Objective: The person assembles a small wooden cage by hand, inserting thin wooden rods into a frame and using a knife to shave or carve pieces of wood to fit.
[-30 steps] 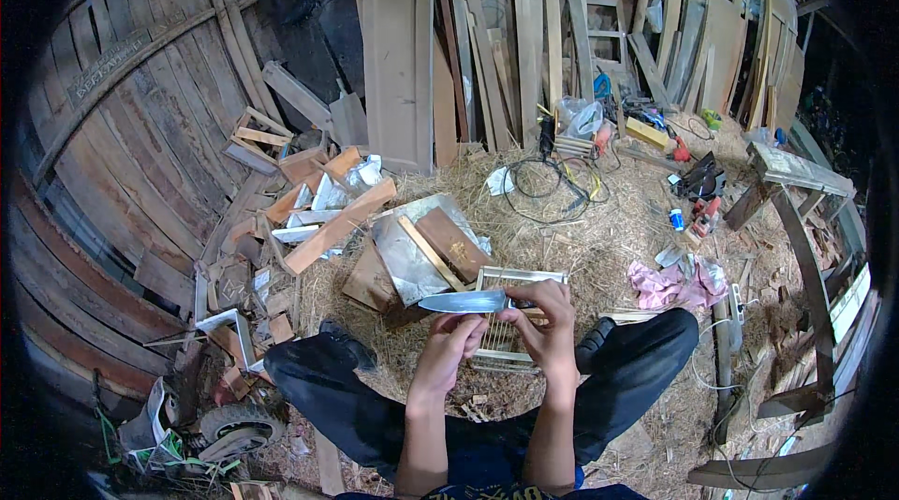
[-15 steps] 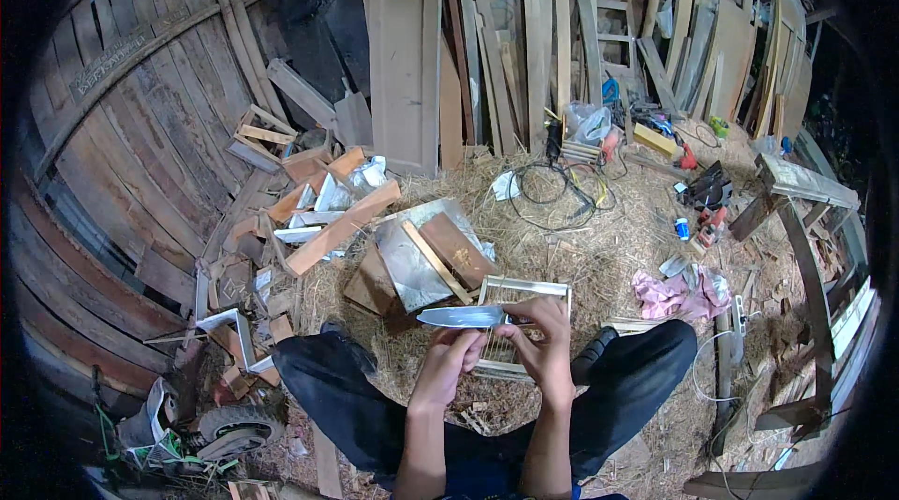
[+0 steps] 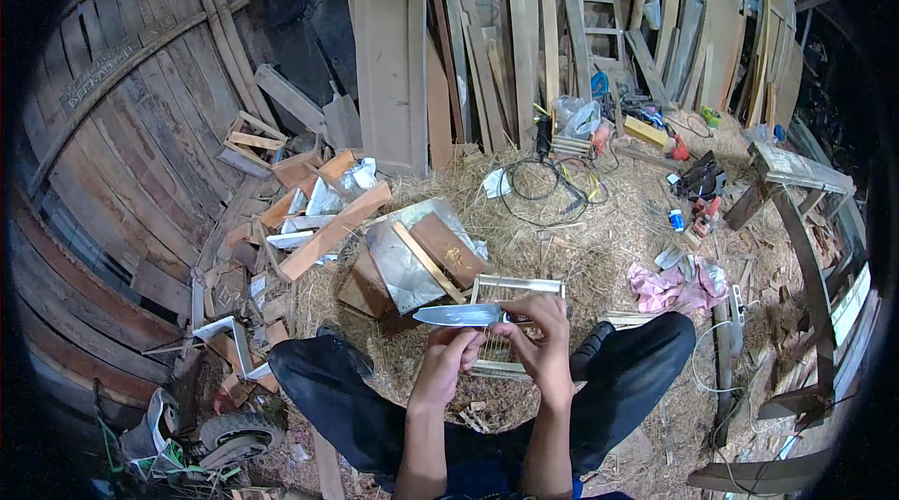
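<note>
I hold a knife with a shiny blade (image 3: 454,315) roughly level, its tip to the left. My right hand (image 3: 538,350) is closed round its handle, thumb low near the blade's base. My left hand (image 3: 445,364) is pinched just under the blade; what it grips is too small and hidden to make out. Beneath both hands a pale slatted wooden frame (image 3: 515,284) lies on the straw-covered ground between my bent legs. Beyond it sits a pile of brown boards (image 3: 449,247) and a grey sheet (image 3: 403,271).
Offcuts (image 3: 328,228) lie heaped at left beside a plank wall (image 3: 131,144); a small wheel (image 3: 239,439) is at lower left. Boards (image 3: 384,60) lean at the back. Cables (image 3: 548,200), power tools (image 3: 698,177), pink cloth (image 3: 674,289) and a rough wooden trestle (image 3: 796,172) are to the right.
Both hands and the knife have come slightly toward my body, and the blade lies a little more level. The grips look the same; the surroundings are unchanged.
</note>
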`<control>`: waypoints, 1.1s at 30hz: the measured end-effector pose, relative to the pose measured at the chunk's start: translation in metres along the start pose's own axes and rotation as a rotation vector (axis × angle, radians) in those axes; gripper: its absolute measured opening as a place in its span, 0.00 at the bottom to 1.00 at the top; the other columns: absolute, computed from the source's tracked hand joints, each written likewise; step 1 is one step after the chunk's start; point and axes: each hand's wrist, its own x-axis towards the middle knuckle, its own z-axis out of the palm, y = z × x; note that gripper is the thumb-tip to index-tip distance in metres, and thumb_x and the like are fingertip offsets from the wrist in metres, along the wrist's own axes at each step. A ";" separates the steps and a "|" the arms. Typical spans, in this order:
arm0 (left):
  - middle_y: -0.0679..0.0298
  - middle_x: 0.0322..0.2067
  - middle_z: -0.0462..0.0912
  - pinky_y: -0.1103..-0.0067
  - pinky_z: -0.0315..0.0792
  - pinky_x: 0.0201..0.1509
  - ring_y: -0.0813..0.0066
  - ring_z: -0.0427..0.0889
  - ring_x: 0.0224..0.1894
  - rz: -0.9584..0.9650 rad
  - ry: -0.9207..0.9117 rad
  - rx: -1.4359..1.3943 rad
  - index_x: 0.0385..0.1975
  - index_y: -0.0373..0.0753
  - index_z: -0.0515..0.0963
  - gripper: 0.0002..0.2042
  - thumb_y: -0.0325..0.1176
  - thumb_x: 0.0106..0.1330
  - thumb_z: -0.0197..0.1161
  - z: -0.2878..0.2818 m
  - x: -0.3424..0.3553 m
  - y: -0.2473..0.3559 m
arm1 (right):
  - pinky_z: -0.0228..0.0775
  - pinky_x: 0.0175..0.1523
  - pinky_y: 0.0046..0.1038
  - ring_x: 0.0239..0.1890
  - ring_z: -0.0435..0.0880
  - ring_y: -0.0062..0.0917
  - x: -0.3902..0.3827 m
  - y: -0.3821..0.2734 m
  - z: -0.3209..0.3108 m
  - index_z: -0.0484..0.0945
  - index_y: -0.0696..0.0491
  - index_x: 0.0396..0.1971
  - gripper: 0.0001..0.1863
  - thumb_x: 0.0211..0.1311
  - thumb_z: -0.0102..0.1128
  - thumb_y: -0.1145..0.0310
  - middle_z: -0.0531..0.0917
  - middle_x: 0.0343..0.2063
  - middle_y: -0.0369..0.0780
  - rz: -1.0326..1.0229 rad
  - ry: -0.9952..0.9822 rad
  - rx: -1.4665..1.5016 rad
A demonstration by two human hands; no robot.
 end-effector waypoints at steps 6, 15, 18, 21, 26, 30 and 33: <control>0.73 0.23 0.69 0.87 0.51 0.22 0.90 0.60 0.20 0.009 0.047 0.025 0.36 0.39 0.75 0.04 0.31 0.72 0.58 0.001 -0.016 -0.001 | 0.61 0.53 0.33 0.37 0.78 0.31 -0.012 -0.006 -0.006 0.85 0.52 0.35 0.15 0.46 0.76 0.64 0.83 0.29 0.37 -0.032 0.029 0.002; 0.75 0.24 0.70 0.88 0.53 0.22 0.92 0.62 0.21 -0.003 -0.062 -0.015 0.38 0.38 0.77 0.04 0.31 0.73 0.59 -0.001 -0.014 0.003 | 0.61 0.54 0.33 0.40 0.79 0.30 -0.013 -0.002 -0.012 0.86 0.52 0.34 0.16 0.46 0.77 0.63 0.84 0.30 0.36 -0.029 0.032 -0.002; 0.77 0.23 0.66 0.88 0.52 0.21 0.92 0.59 0.20 0.009 -0.103 0.011 0.37 0.39 0.76 0.05 0.32 0.74 0.58 0.000 -0.010 0.002 | 0.60 0.54 0.33 0.40 0.78 0.30 -0.013 0.002 -0.010 0.85 0.53 0.33 0.14 0.46 0.77 0.66 0.84 0.30 0.36 -0.040 0.033 -0.029; 0.77 0.23 0.60 0.88 0.49 0.21 0.91 0.56 0.19 -0.031 -0.096 0.006 0.49 0.37 0.78 0.10 0.33 0.74 0.56 0.000 -0.012 0.008 | 0.62 0.52 0.33 0.39 0.79 0.30 -0.014 0.012 -0.012 0.85 0.52 0.34 0.13 0.45 0.76 0.72 0.84 0.30 0.35 -0.012 0.173 -0.100; 0.78 0.24 0.60 0.90 0.49 0.21 0.92 0.54 0.20 0.002 -0.056 -0.012 0.65 0.38 0.72 0.20 0.32 0.76 0.55 -0.017 -0.027 0.033 | 0.62 0.52 0.35 0.42 0.74 0.35 -0.022 0.038 -0.043 0.83 0.55 0.37 0.12 0.51 0.73 0.74 0.83 0.33 0.40 0.237 0.365 -0.235; 0.76 0.24 0.62 0.89 0.50 0.22 0.91 0.55 0.20 0.058 -0.008 0.002 0.66 0.39 0.71 0.20 0.31 0.75 0.56 -0.013 -0.019 0.024 | 0.63 0.49 0.34 0.40 0.75 0.33 -0.020 0.029 -0.036 0.84 0.55 0.35 0.11 0.51 0.74 0.72 0.83 0.32 0.40 0.173 0.309 -0.136; 0.74 0.24 0.66 0.89 0.51 0.22 0.90 0.56 0.20 0.058 -0.006 0.021 0.66 0.39 0.71 0.21 0.32 0.74 0.57 -0.008 -0.012 0.015 | 0.64 0.49 0.33 0.36 0.77 0.32 -0.014 0.011 -0.020 0.85 0.54 0.34 0.13 0.48 0.78 0.69 0.84 0.31 0.38 0.158 0.189 -0.002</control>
